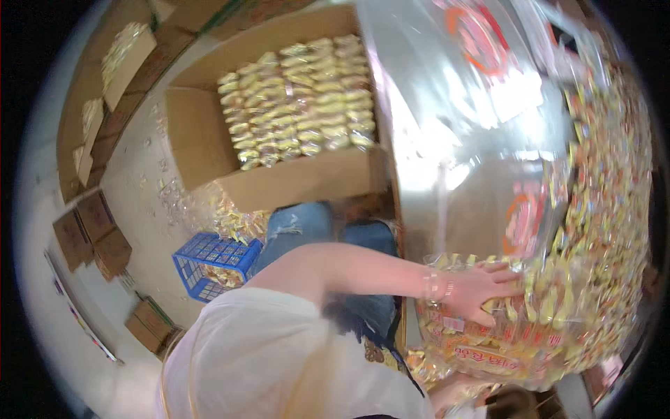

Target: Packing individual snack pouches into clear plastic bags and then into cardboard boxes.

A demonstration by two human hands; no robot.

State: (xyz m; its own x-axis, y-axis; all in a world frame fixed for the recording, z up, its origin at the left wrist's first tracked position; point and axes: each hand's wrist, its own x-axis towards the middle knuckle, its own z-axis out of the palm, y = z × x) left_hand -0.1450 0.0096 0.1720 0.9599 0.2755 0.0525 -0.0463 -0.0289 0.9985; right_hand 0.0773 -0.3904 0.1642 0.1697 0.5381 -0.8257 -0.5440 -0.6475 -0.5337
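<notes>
My left hand (pixel 484 293), with a bracelet at its wrist, lies spread on a large clear printed plastic bag (pixel 487 335) packed with small wrapped snacks. Its fingers point right and its thumb points towards the lower edge of the view. Part of my right hand (pixel 453 390) shows low in the picture, at the near side of the bag; its fingers are blurred and hidden, so its grip cannot be told. Beyond and right of the bag is a big heap of loose wrapped snacks (pixel 607 209). Empty-looking clear printed film (pixel 471 131) lies flat on the table.
An open cardboard box (pixel 303 183) with rows of wrapped snacks (pixel 301 99) stands beyond my knees. A blue plastic crate (pixel 217 251) is on the floor at left, by scattered snacks (pixel 235 217). More cartons (pixel 97 225) stand further left.
</notes>
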